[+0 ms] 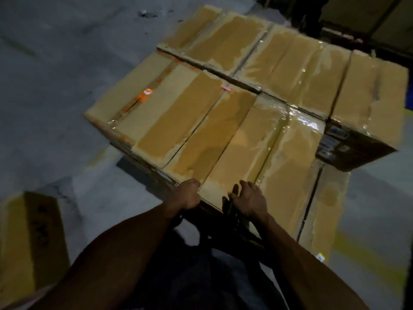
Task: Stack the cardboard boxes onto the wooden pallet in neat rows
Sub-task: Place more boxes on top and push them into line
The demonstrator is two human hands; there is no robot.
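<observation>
Several taped cardboard boxes lie side by side in two rows as a stack's top layer (223,86). The pallet beneath is hidden. The nearest box (237,148) lies lengthwise away from me, its short end towards me. My left hand (187,194) is at that box's near left corner, fingers curled over the edge. My right hand (248,198) rests on the near edge of the same box, fingers spread across the top and front face.
One separate cardboard box (29,242) stands on the grey concrete floor at the lower left. A lower box (321,209) of the stack sticks out at the right. Dark shelving or stacked goods (368,21) stand at the top right.
</observation>
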